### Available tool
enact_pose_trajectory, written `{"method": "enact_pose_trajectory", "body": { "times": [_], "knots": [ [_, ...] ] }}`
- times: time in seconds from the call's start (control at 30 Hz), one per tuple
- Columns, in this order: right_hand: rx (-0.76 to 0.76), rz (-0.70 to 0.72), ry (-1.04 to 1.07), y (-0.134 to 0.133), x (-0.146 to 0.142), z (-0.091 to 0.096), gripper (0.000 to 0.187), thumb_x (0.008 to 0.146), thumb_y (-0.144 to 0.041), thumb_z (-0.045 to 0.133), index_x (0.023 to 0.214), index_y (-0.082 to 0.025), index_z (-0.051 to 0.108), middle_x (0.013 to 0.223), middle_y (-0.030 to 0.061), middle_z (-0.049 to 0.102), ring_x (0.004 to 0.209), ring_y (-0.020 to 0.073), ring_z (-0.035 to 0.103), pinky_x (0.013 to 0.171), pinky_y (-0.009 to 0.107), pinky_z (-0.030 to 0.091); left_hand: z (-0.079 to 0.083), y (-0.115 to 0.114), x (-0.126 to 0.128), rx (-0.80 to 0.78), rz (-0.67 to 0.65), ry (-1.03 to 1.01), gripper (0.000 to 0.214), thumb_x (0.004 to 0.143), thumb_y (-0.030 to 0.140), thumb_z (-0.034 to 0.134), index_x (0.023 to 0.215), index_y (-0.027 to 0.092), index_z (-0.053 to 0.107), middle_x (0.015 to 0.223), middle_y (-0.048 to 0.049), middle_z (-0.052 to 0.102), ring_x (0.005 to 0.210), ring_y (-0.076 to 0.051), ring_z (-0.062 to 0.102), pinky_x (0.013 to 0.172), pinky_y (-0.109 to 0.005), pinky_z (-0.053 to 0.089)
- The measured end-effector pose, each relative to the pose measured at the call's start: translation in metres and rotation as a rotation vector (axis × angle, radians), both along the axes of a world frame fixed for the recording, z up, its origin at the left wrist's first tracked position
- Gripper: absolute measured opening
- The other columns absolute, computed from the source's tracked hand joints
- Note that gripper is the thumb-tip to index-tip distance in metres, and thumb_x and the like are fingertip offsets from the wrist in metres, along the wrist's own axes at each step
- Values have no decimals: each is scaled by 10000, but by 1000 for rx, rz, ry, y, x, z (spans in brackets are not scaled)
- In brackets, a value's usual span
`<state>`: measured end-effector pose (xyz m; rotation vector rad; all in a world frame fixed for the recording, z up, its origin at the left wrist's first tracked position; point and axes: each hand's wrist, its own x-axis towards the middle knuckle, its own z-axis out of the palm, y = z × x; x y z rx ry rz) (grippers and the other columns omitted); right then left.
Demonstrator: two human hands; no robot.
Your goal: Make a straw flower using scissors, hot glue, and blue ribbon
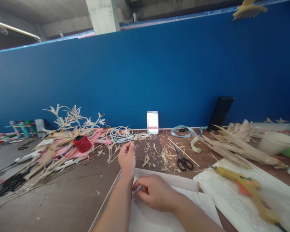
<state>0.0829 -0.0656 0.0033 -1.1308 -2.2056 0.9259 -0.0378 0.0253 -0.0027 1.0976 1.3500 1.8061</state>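
My left hand (127, 158) is raised over the far edge of a shallow white box (183, 183). Its thumb and forefinger are pinched together at the top; whatever is between them is too small to name. Lower and to the right, my right hand (157, 192) hangs above the box, close beside my left forearm. Its fingers are curled in and the thumb meets them; I cannot make out anything in them. Beyond the hands lie pale fibre scraps (147, 159) and black-handled scissors (183, 161).
A yellow glue gun (246, 187) rests on printed paper at right, below dried husks (232, 145). A lit phone (152, 123) leans against the blue partition (145, 71). At left are a red thread spool (82, 143), husk flowers (74, 112), coiled blue cord (119, 133) and black scissors (13, 183).
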Motion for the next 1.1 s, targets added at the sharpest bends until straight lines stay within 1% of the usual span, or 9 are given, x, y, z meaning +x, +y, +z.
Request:
{"method": "enact_pose_trajectory", "body": {
  "times": [0.13,0.27,0.5,0.7,0.8,0.9,0.97,1.03,1.1],
  "knots": [
    [-81,102,-20,-2,2,0,238,650,-243,640,879,-274,695,560,-57,586,529,101,507,513,190,326,1,1,-1,-2,-12,-37,384,697,446,582,918,135,630,610,31,530,437,-38,391,421,-163,321],
    [-154,184,-24,-4,5,4,216,647,-235,637,848,-263,709,634,-44,649,561,101,548,522,184,352,4,1,-3,2,6,-74,388,678,441,599,893,120,632,624,21,528,432,-35,380,397,-160,301],
    [-199,183,-4,-7,9,6,178,688,-275,589,819,-238,705,646,-22,651,557,105,535,510,190,363,5,2,-7,31,26,-85,344,699,434,595,868,137,628,577,40,478,432,-35,357,388,-152,274],
    [-248,168,122,-3,11,7,144,726,-300,571,731,-177,647,565,-33,544,498,77,446,471,179,331,6,2,-7,21,13,-132,337,700,425,598,857,127,614,566,44,454,431,-34,346,385,-150,268],
    [-199,-39,347,3,15,14,220,763,-360,550,672,-163,589,557,-37,476,510,73,391,469,182,305,7,2,-6,7,-10,-125,324,698,414,598,848,127,615,575,38,469,431,-34,351,386,-152,264],
    [-99,-418,602,15,25,18,284,770,-430,544,678,-163,569,533,-47,401,496,75,336,454,194,279,8,1,-4,-27,-28,-95,313,698,393,596,858,126,626,625,21,513,438,-33,362,394,-158,276],
    [-55,-656,707,23,34,16,317,755,-474,549,729,-160,588,483,-63,343,451,75,289,418,204,250,9,0,-2,-59,-52,-76,306,698,385,595,858,127,631,651,14,534,437,-32,364,398,-163,281],
    [-23,-791,764,31,42,12,363,728,-509,563,768,-151,605,458,-68,332,424,75,274,392,209,237,8,0,-1,-78,-96,-60,305,695,386,597,857,130,636,642,19,535,430,-33,363,396,-167,276],
    [10,-836,782,35,46,7,396,697,-526,584,786,-142,619,470,-51,397,424,77,306,384,209,253,6,0,1,-79,-151,-37,305,692,390,600,859,138,641,633,24,538,428,-34,369,400,-170,277]
  ]
}}
